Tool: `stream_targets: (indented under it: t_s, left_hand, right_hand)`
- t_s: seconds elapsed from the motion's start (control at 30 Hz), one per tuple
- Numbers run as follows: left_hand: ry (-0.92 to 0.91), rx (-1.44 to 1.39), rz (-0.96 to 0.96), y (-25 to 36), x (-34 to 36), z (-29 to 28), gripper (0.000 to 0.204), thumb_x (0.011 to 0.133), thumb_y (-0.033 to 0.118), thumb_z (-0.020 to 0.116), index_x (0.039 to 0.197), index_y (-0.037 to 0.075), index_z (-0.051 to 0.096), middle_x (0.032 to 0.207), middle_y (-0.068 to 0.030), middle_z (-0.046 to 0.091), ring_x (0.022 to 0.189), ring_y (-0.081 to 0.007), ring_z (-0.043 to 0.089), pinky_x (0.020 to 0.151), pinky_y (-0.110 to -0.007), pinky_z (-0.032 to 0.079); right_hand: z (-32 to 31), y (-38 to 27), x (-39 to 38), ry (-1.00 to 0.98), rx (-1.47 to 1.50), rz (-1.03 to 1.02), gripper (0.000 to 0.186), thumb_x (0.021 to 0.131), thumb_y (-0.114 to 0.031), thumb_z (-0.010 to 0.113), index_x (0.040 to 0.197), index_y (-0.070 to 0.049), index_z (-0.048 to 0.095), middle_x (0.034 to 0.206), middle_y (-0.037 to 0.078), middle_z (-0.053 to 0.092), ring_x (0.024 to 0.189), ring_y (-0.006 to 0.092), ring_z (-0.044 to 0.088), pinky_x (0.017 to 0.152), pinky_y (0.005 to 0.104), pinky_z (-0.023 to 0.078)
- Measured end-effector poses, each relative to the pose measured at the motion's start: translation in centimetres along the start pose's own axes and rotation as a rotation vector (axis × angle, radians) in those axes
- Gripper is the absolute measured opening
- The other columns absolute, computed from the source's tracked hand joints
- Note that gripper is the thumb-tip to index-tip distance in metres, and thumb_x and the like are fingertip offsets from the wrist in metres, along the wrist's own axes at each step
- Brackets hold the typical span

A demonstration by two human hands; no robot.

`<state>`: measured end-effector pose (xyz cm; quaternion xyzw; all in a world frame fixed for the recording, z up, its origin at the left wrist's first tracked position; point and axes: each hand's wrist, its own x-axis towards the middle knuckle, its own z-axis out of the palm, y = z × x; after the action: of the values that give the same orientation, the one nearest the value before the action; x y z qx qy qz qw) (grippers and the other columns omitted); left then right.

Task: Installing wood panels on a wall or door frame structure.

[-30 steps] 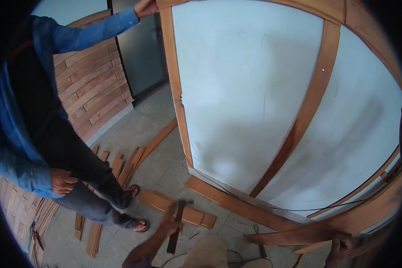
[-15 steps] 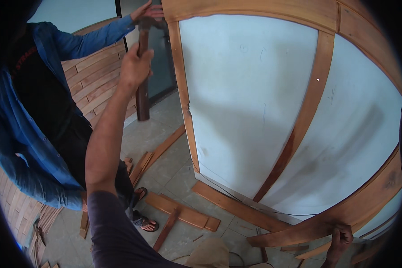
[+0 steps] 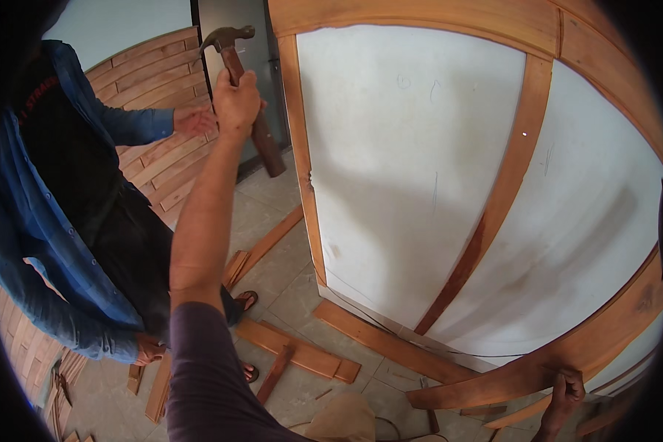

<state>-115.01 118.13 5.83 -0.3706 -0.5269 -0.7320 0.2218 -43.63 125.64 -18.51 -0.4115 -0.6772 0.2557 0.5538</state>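
My left hand (image 3: 237, 104) is raised at the upper left, wrapped round the wooden handle of a claw hammer (image 3: 267, 149). The hammer's metal head points up and its handle slants down to the right. Low on the right, my right hand (image 3: 566, 389) is closed at the lower edge of a curved wooden board (image 3: 493, 384); its fingers are partly in shadow. Behind the board stands a white panel (image 3: 412, 162) framed with brown wooden strips. A co-worker's open hand (image 3: 194, 120) is just left of my left wrist; I cannot tell if they touch.
The co-worker in a blue shirt (image 3: 66, 243) stands close at my left. Loose wooden planks (image 3: 298, 352) lie on the tiled floor (image 3: 272, 276), with another plank (image 3: 390, 342) along the panel's foot. A thin cable (image 3: 368, 318) runs there. Wood strips cover the wall (image 3: 147, 70) behind.
My left hand has shifted slightly right, and the hammer has tilted, its head now clear to see. The co-worker's hand has dropped from the frame's upper corner to beside my wrist. My right hand stays put.
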Motion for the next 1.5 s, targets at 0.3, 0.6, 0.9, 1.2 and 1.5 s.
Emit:
stream_targets:
  t_s: [0.3, 0.6, 0.9, 1.2, 1.5]
  left_hand:
    - [0.092, 0.017, -0.016, -1.4, -1.5, 0.6, 0.014, 0.087, 0.013, 0.057, 0.085, -0.001, 0.053, 0.066, -0.0107, 0.056, 0.046, -0.02, 0.058, 0.045, -0.035, 0.049]
    - [-0.14, 0.157, -0.082, -1.5, -1.6, 2.9, 0.013, 0.09, 0.012, 0.059, 0.093, 0.001, 0.052, 0.065, -0.0058, 0.054, 0.048, -0.0153, 0.056, 0.045, -0.032, 0.048]
    - [-0.137, 0.218, -0.127, -1.8, -1.2, 3.8, 0.014, 0.083, 0.012, 0.058, 0.089, 0.0, 0.053, 0.073, -0.017, 0.064, 0.063, -0.0279, 0.067, 0.059, -0.039, 0.052]
    - [-0.191, 0.16, -0.099, -1.1, -1.4, 3.7, 0.013, 0.086, 0.008, 0.057, 0.094, 0.001, 0.051, 0.064, -0.0075, 0.055, 0.051, -0.017, 0.058, 0.048, -0.033, 0.049]
    - [-0.757, 0.661, -0.863, -11.7, -33.6, -12.4, 0.018, 0.082, 0.018, 0.064, 0.074, 0.001, 0.061, 0.063, -0.0085, 0.062, 0.06, -0.0207, 0.063, 0.058, -0.037, 0.05]
  right_hand:
    - [-1.3, 1.2, -0.3, -0.029, -0.028, 0.031, 0.006, 0.09, 0.005, 0.056, 0.087, 0.0, 0.059, 0.091, 0.0, 0.055, 0.085, 0.0077, 0.048, 0.082, 0.023, 0.039]
    - [-0.4, 0.2, 0.1, 0.023, -0.047, 0.037, 0.004, 0.09, 0.002, 0.058, 0.088, 0.0, 0.059, 0.093, 0.001, 0.055, 0.088, 0.0092, 0.05, 0.084, 0.0241, 0.039]
    - [-1.3, 0.7, 0.3, 0.011, -0.062, 0.1, 0.003, 0.09, 0.0, 0.059, 0.088, 0.001, 0.06, 0.092, 0.001, 0.056, 0.088, 0.0088, 0.05, 0.083, 0.0251, 0.041]
    - [-0.1, -0.9, 0.5, 0.005, -0.058, 0.033, 0.002, 0.089, 0.002, 0.059, 0.087, 0.001, 0.059, 0.093, 0.002, 0.058, 0.089, 0.01, 0.051, 0.084, 0.0257, 0.041]
    - [0.0, -2.4, -0.8, -0.041, -0.133, 0.043, 0.003, 0.088, 0.004, 0.06, 0.087, 0.001, 0.061, 0.091, 0.002, 0.059, 0.086, 0.0102, 0.052, 0.083, 0.0251, 0.042]
